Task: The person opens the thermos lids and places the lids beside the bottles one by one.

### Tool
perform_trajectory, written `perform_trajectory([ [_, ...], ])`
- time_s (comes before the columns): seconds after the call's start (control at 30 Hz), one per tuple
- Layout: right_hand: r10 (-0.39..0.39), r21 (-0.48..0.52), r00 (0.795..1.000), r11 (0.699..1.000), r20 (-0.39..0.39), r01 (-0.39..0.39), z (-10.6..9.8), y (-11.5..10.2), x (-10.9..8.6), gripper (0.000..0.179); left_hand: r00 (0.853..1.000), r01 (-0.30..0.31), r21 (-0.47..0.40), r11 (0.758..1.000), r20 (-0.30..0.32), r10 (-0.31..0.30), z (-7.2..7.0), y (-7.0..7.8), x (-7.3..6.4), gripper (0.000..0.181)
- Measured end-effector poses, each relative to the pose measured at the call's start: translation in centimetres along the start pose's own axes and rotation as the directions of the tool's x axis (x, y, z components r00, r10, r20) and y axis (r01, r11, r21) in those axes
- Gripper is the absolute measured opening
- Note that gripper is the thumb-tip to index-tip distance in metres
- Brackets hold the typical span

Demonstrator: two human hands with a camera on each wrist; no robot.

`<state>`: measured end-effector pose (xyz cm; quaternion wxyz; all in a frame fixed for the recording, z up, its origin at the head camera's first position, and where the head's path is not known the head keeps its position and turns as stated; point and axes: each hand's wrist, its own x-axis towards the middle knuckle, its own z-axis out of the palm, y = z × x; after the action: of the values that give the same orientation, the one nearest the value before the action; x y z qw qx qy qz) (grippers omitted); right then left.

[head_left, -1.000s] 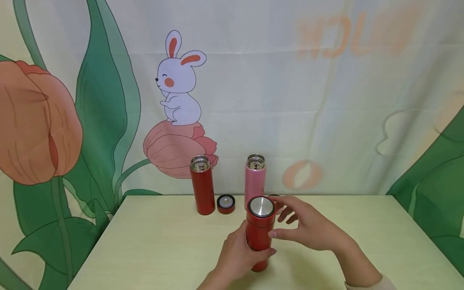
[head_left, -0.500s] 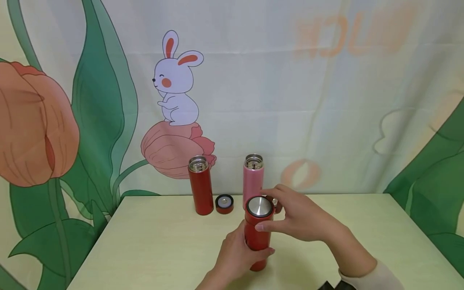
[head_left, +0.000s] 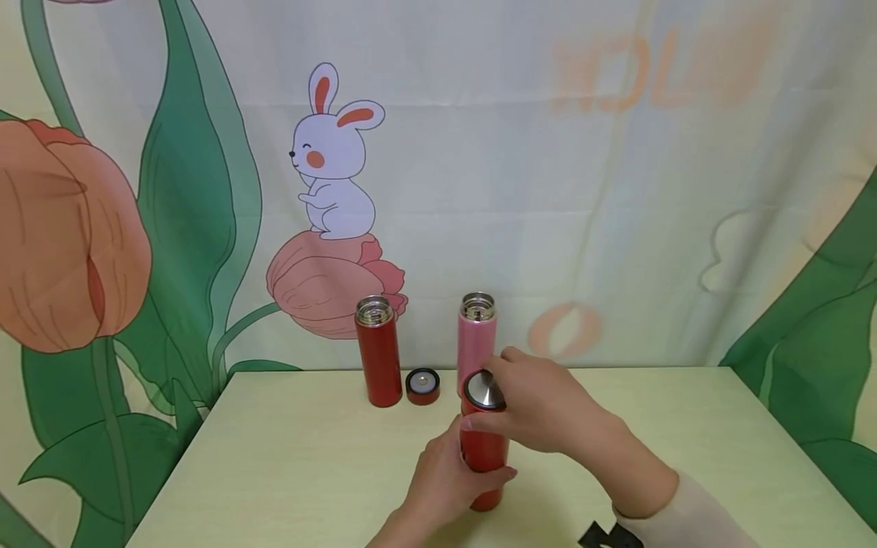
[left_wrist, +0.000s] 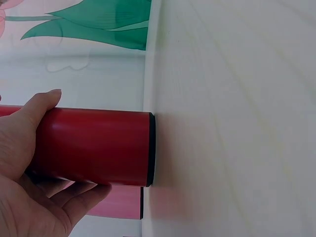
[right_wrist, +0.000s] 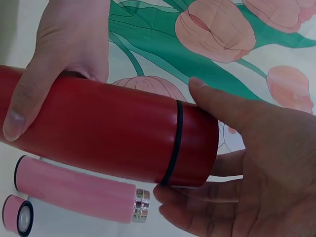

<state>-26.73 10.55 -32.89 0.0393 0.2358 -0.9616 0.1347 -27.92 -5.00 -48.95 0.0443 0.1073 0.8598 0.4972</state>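
My left hand (head_left: 441,481) grips the body of a red thermos (head_left: 485,450) that stands upright near the front of the table. Its lid (right_wrist: 197,143) has a brushed metal top and is on the thermos, with a dark ring where lid and body meet. Around that lid curl the thumb and fingers of my right hand (head_left: 544,399). In the left wrist view the thermos's black base is right at the tabletop. Behind stands a pink thermos (head_left: 476,342) without its lid, partly covered by the red one and my right hand.
A second red thermos (head_left: 377,365), uncovered, stands at the back left. Beside it a red lid (head_left: 422,387) lies upside down. The right wrist view shows a pink lid (right_wrist: 17,216) by the pink thermos. A printed curtain (head_left: 466,190) hangs behind the table (head_left: 308,457).
My right hand has come in from the right, first reaching beside the lid, and now grips it. The left hand and the thermos have stayed almost in place.
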Motion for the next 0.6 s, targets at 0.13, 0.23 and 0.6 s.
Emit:
perform_trajectory([
  [0.13, 0.027, -0.033, 1.000, 0.999, 0.002, -0.026, -0.2, -0.8, 0.3, 0.047, 1.000, -0.004, 0.021, 1.000, -0.014, 0.004, 0.0, 0.0, -0.1, 0.077],
  [0.23, 0.030, -0.051, 1.000, 0.998, 0.003, -0.030, -0.3, -1.2, 0.5, 0.045, 1.000, -0.005, 0.025, 1.000, -0.018, 0.005, 0.0, 0.0, -0.1, 0.077],
  [0.6, 0.052, -0.050, 0.998, 0.998, 0.037, -0.050, -0.6, -1.6, 0.8, 0.042, 1.000, -0.009, 0.022, 1.000, -0.006, 0.010, 0.0, -0.1, 0.1, 0.078],
])
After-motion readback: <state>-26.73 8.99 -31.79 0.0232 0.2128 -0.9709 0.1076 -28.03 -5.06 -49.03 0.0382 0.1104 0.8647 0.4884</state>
